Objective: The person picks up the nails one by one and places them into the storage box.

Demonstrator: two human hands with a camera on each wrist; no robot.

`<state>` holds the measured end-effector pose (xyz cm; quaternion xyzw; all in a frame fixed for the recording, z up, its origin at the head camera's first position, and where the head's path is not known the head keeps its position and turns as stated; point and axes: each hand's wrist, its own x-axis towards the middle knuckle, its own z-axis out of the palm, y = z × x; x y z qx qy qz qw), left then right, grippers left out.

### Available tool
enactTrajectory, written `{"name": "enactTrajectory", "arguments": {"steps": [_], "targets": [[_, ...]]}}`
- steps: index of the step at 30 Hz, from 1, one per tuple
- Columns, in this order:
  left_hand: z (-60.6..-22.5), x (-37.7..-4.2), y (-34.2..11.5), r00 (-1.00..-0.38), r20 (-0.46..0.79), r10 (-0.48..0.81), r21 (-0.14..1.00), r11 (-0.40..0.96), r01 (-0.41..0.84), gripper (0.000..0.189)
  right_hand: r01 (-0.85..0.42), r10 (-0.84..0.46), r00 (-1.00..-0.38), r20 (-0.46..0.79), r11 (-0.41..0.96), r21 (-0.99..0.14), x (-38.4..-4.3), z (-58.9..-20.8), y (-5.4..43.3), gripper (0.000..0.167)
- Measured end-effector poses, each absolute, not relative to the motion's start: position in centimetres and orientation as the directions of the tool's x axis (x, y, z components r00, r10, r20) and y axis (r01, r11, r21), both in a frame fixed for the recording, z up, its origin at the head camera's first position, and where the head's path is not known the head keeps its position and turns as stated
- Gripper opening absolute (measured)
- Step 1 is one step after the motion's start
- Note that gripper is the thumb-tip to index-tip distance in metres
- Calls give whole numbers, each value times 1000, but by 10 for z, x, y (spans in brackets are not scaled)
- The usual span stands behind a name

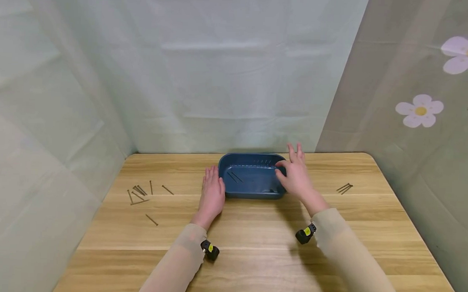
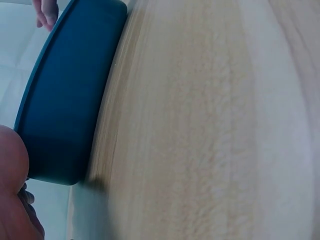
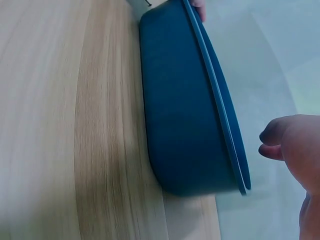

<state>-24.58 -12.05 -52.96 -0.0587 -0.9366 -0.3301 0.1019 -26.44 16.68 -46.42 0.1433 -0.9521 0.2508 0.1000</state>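
Note:
A dark blue rectangular basin (image 1: 251,194) sits near the table's back edge with a few thin nails (image 1: 235,177) lying in its left half. My left hand (image 1: 212,195) rests along the basin's left end, fingers straight and pointing away from me. Over the right end hovers my right hand (image 1: 297,177), thumb and index finger bent toward each other above the rim and the other fingers stretched out. In the right wrist view, nothing shows between the right fingertips (image 3: 272,135), which stand apart from the basin wall (image 3: 185,110).
Several loose nails (image 1: 139,190) are scattered on the left of the wooden table (image 1: 253,251), one lying nearer (image 1: 151,220). A small group of nails (image 1: 345,188) lies to the right. Pale curtains (image 1: 221,75) hang behind and at both sides.

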Motion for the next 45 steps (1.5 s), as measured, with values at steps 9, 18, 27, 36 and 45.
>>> {"name": "enactTrajectory", "arguments": {"steps": [9,18,27,36,45], "targets": [[-529,-245,-119,-971,234,51,612,768,188,54,-257,-162,-959,232,843,-473,-260,-466,186,22],[-530,-245,-119,-970,240,50,611,768,191,54,-266,-130,-951,279,805,-531,-257,-469,201,23],[-529,-245,-119,-973,227,50,610,771,182,55,-228,-93,-960,263,803,-551,-255,-476,219,27],[-530,-246,-121,-973,226,50,612,769,182,55,-175,-66,-976,209,808,-563,-253,-482,234,33],[-530,-245,-120,-974,220,49,620,764,178,56,-134,-37,-984,176,802,-583,-245,-488,252,35]]}}
